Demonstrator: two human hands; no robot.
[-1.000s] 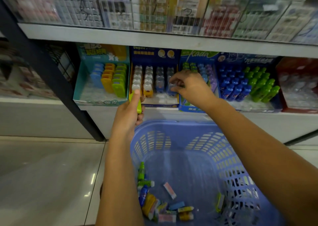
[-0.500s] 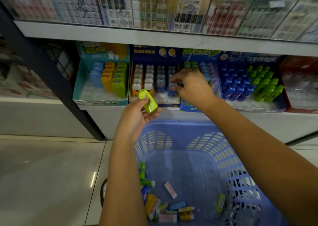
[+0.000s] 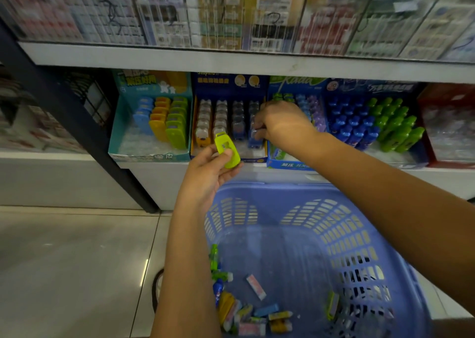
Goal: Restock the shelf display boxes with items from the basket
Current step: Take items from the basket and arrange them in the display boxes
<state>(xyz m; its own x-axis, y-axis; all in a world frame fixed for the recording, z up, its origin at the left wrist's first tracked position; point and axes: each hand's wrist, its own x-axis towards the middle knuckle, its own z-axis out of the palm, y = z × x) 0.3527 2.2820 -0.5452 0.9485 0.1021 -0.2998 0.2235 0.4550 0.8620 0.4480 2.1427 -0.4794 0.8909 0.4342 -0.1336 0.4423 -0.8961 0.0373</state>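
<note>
5 display boxes stand side by side along the front edge of the lower shelf (image 3: 154, 183): a teal box (image 3: 120, 137), a dark blue box (image 3: 226, 80), a green-and-blue box (image 3: 290, 164), a bottle box (image 3: 370, 88) and a red box (image 3: 447, 98) at the right end. The teal box holds 3 rows, blue, orange and green. The dark blue box holds 4 rows, 2 orange-based and 2 blue-based. The bottle box carries 2 colours, blue on its left and green on its right.

The 2 hands are apart. The left hand (image 3: 205, 178), above the far rim of the basket (image 3: 308, 191) and just in front of the dark blue box, pinches 1 lime-green piece (image 3: 227, 152) between thumb and fingers. The right hand (image 3: 280, 124) reaches into the dark blue box, fingers curled on 1 blue piece (image 3: 254, 138) at the front of the 4th row, by the box's right edge.

The basket stands on the floor (image 3: 64, 260). A jumbled pile (image 3: 244, 314), too mixed to count, lies in its near-left corner. 1 pink-and-white eraser (image 3: 255, 286) lies apart, and 1 green item (image 3: 332, 304) rests by the right wall.
</note>
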